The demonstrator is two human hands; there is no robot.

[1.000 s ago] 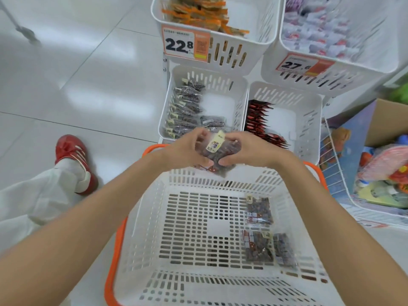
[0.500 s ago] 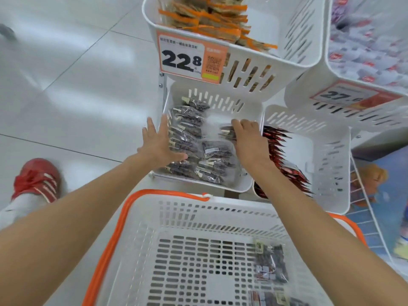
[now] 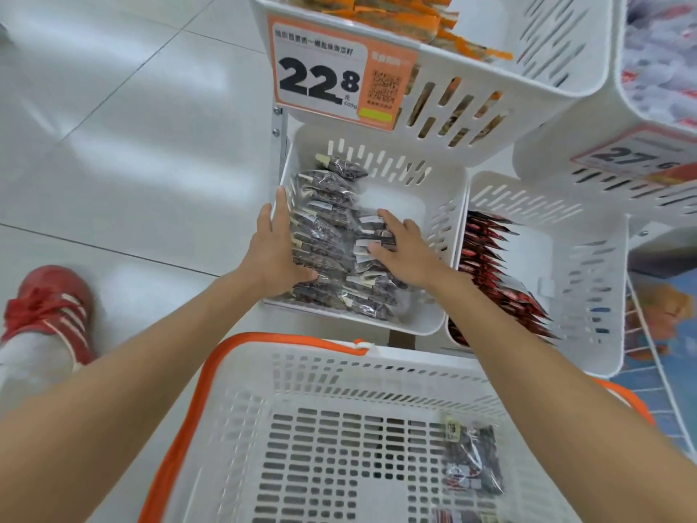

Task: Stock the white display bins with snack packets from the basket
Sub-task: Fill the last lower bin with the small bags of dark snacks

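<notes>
left hand (image 3: pixel 274 254), right hand (image 3: pixel 405 252) on packets (image 3: pixel 329 192), bin (image 3: pixel 447 217)

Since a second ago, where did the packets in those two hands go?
Both hands carried their bundle of dark packets forward from above the basket into the lower white bin and let go. Now the left hand presses the stack's side and the right hand rests flat on top. The packets left in the basket and the red packets next door stayed put.

Both your bare arms reach forward.
Your left hand (image 3: pixel 277 254) holds its fingers straight and together; your right hand (image 3: pixel 405 251) lies palm down, fingers spread.
</notes>
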